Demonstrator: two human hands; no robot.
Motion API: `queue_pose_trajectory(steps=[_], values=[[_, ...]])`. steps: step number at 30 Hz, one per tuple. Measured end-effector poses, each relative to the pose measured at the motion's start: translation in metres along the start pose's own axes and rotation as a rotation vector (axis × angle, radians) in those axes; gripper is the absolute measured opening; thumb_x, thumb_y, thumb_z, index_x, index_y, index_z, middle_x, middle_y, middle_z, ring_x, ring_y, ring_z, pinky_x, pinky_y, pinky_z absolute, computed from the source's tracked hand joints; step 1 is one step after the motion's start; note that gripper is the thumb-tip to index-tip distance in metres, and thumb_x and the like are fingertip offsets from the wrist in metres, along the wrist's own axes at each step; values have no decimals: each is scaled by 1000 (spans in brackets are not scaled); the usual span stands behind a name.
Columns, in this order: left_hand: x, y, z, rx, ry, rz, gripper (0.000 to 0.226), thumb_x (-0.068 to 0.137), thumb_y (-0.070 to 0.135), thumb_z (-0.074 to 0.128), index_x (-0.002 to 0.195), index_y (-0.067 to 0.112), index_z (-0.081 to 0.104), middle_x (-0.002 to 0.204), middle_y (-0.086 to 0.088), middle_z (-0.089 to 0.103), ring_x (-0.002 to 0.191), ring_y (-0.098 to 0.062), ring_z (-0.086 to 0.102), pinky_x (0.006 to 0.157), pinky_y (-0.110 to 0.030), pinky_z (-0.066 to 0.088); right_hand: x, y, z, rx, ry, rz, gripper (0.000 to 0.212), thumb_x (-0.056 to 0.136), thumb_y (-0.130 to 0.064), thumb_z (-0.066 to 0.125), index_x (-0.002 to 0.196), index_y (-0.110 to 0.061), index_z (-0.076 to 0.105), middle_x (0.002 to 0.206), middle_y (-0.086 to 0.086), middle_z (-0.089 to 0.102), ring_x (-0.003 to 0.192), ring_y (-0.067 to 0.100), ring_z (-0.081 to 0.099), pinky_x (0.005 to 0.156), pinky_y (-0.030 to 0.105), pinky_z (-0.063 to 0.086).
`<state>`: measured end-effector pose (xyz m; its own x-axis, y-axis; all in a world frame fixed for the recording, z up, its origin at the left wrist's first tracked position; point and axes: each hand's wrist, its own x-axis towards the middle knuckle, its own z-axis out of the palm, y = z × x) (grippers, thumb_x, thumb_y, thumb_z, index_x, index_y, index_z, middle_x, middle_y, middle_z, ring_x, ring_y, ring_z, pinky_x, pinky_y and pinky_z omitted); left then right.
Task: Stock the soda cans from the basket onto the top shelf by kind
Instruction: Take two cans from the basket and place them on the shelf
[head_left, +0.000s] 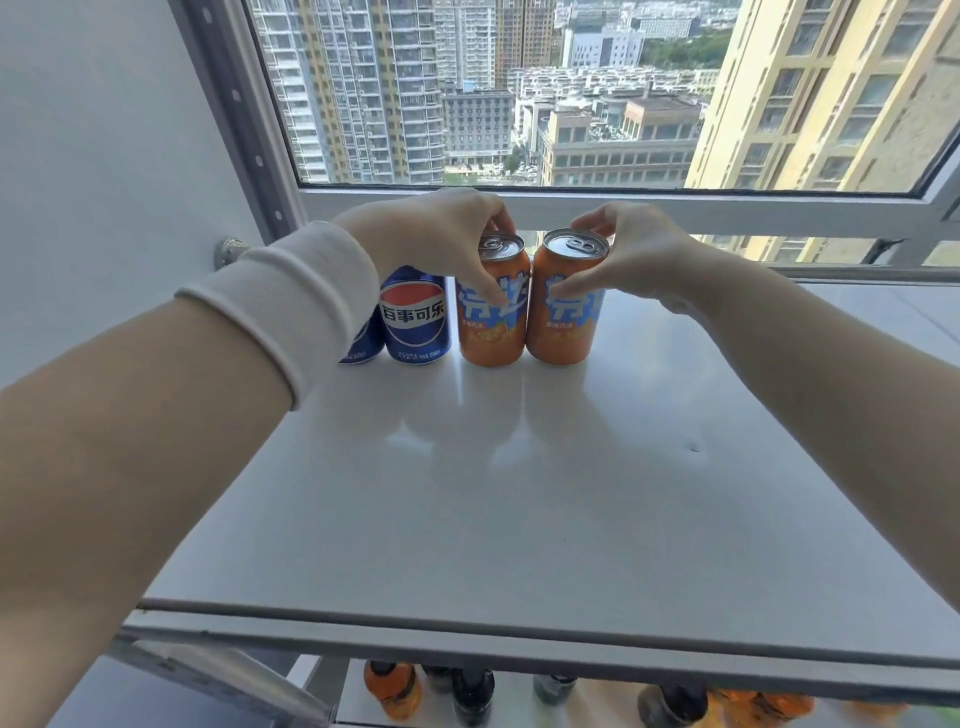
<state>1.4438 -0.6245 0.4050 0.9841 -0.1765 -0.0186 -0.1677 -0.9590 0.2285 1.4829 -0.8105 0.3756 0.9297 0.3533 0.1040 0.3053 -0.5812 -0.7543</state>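
Note:
Two orange soda cans stand upright side by side at the back of the white top shelf (519, 493). My left hand (441, 234) grips the left orange can (491, 332) from above, thumb on its front. My right hand (634, 254) grips the right orange can (563, 332) the same way. Both cans rest on the shelf. Left of them stands a blue Pepsi can (415, 317), and a second blue can (361, 343) is mostly hidden behind my left sleeve. The basket is not in view.
A large window (519, 93) with a white frame runs behind the shelf. A grey wall and a shelf upright (228, 93) close off the left. Below the shelf's front edge, several bottles (467, 696) stand on a lower shelf.

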Motion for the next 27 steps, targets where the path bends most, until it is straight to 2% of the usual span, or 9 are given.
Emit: queue_pose_trajectory(steps=[11,15,20,27], values=[[-1,-5,-3,-7,-32,6,72,69,30,79,131,21,43,120,2,54,98,-15,50,77,-28,43,3,-4,6,-52,24,-11,77,57,-22,88,125,-13,53,110,0,55,106,19,56,88,30,49],[-2,-5,-4,-15,-41,4,72,70,29,79,131,21,41,120,3,52,99,-15,50,77,-27,42,2,-4,6,-83,30,-9,77,55,-25,88,123,-14,53,111,-1,54,107,20,55,93,36,50],[-3,-4,-8,26,-58,8,73,69,33,79,131,22,42,122,2,53,100,-15,50,79,-29,43,1,-6,7,-83,34,-9,77,55,-25,88,124,-14,53,111,0,54,107,20,56,91,35,51],[-5,-3,-6,22,-55,-8,75,70,32,79,132,22,40,123,2,53,102,-17,51,79,-30,46,-1,-4,9,-88,31,-19,75,61,-26,85,126,-16,48,122,2,53,109,20,54,89,35,51]])
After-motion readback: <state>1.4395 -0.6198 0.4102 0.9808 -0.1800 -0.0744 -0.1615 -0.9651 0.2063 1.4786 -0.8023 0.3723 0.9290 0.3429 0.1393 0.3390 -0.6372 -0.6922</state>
